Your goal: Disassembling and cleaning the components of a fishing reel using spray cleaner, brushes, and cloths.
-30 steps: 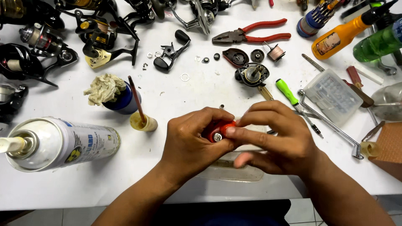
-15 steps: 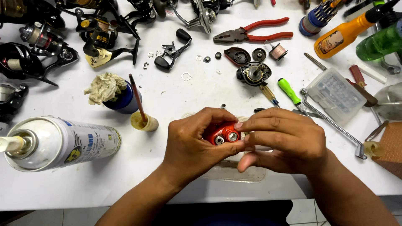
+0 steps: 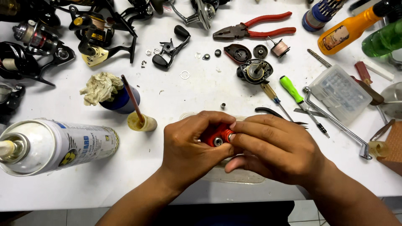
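Both forearms come up from the lower edge over the white desk (image 3: pixel 201 88) and meet at its near middle. The left hand (image 3: pixel 190 144) curls inward, knuckles up, its fingers (image 3: pixel 197 123) wrapped over the top of a small red reel part (image 3: pixel 215 134), thumb beneath. The right hand (image 3: pixel 278 148) lies flatter, its fingers (image 3: pixel 251 125) stretched leftward, tips pinched against the part's right end. The part sits between the two hands, above a clear shallow tray (image 3: pixel 234 175); it is glossy red with a round silver fitting facing the camera, the rest hidden. A white spray can (image 3: pixel 63 144) lies far left, red-handled pliers (image 3: pixel 255 30) at the far edge.
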